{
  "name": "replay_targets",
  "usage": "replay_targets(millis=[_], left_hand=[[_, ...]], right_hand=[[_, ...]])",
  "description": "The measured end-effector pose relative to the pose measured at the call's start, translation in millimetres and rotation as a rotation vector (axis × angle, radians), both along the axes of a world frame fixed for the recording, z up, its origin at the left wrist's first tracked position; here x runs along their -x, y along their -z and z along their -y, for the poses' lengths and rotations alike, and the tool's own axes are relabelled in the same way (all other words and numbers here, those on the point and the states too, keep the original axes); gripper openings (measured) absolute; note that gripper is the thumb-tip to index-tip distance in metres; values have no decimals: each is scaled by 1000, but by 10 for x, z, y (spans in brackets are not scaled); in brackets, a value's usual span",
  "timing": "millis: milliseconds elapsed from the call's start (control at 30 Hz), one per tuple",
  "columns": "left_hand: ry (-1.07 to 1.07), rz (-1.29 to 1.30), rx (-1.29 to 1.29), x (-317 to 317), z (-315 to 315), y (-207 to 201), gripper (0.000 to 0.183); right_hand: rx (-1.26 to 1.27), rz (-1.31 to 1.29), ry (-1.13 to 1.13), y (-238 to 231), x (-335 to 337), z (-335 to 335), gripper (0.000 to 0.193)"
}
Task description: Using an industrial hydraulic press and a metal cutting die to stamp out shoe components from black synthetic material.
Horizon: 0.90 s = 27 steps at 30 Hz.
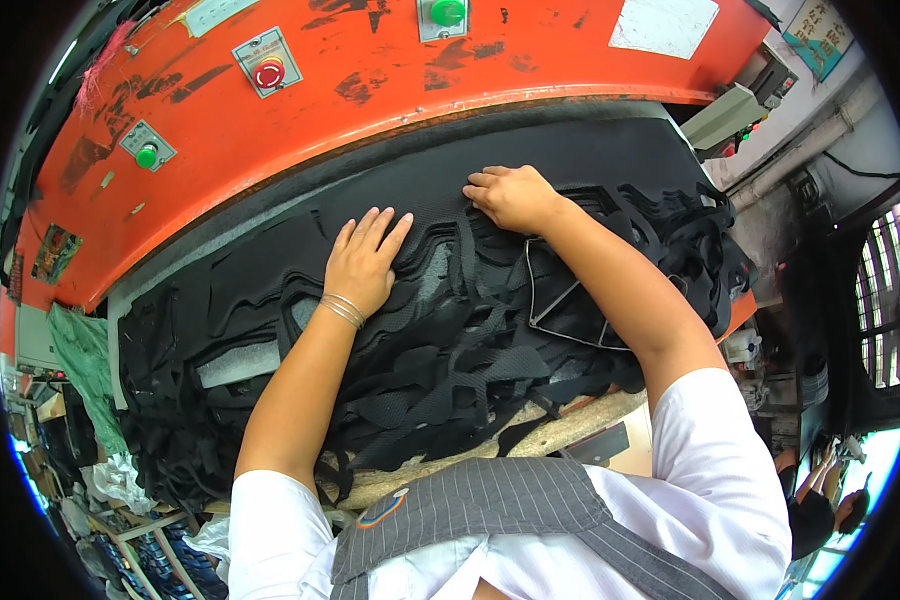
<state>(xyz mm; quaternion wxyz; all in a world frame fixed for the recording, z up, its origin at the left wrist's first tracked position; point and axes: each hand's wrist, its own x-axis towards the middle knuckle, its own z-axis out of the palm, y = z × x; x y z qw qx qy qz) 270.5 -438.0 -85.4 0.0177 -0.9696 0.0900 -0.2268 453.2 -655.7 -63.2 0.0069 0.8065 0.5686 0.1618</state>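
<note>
A wide black sheet (590,150) of mesh-like material covers the bed under the orange machine. My left hand (363,265) lies flat on it, fingers spread, a bangle on the wrist. Farther right, my right hand (515,198) rests on the sheet with its fingers curled against it; the thumb and fingertips are partly hidden. Beneath my right forearm is a thin metal cutting die (532,290) with crossbars, partly covered by the arm. Nearer to me, cut strips and offcuts (450,380) of the same black material lie tangled, with pale surface showing through cut-out gaps.
The orange machine beam (370,90) spans the far side, with a red button (268,72) and green buttons (147,156). A grey control box (725,118) stands at far right. Green plastic sheeting (85,370) hangs at left. Another person (825,510) is at the lower right.
</note>
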Motion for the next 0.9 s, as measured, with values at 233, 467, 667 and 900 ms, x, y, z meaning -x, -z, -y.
replay_targets(millis=[233, 467, 667, 900], left_hand=[[-34, -30, 19, -30, 47, 12, 77], [-101, -91, -4, -103, 52, 66, 78], [-103, -118, 26, -97, 84, 34, 78], [-132, -144, 33, -78, 83, 24, 82]], right_hand=[[27, 148, -86, 13, -20, 121, 35], [163, 65, -24, -59, 9, 0, 36], [166, -33, -34, -133, -94, -59, 19], [88, 61, -14, -8, -103, -99, 18]])
